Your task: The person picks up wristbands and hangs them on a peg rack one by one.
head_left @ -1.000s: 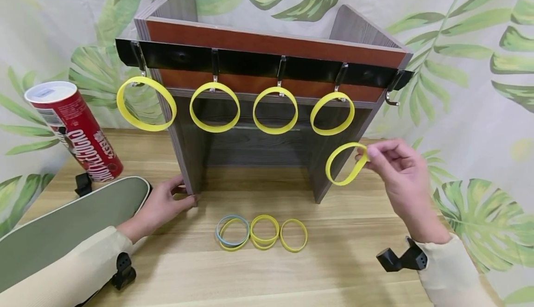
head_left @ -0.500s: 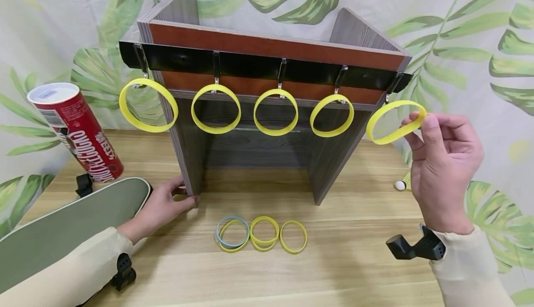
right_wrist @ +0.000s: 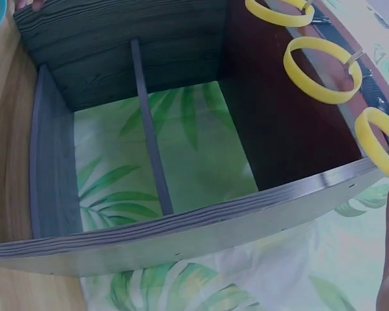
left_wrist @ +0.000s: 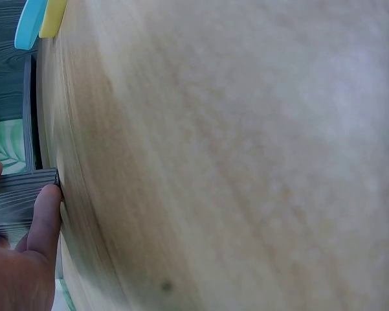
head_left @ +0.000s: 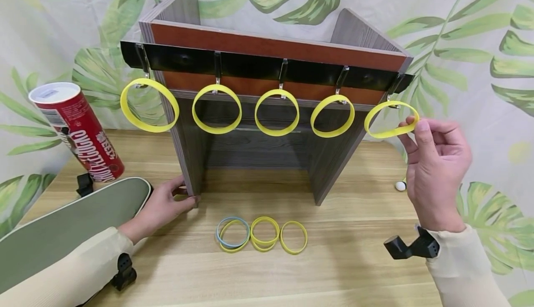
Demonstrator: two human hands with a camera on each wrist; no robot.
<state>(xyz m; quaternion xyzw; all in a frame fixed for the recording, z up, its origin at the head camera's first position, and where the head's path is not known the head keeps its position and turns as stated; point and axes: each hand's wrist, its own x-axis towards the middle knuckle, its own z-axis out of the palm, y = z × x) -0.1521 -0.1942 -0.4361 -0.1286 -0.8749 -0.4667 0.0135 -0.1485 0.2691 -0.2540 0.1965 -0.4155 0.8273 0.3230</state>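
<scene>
My right hand pinches the right edge of a yellow band between thumb and fingers, at the rightmost hook of the black strip. In the right wrist view that band lies around the hook's end, with a fingertip against it. Four other yellow bands, such as the leftmost one, hang from the other hooks. The left hand grips the foot of the grey wooden frame's left side panel; in the left wrist view its thumb presses the panel's end.
On the table in front of the frame lie several yellow bands and a blue one. A red can and a grey-green oval board are at the left. A shuttlecock lies at the right.
The right hand has carried its yellow band up and rightward to the rightmost hook, then slightly left. The left hand stays at the panel's foot.
</scene>
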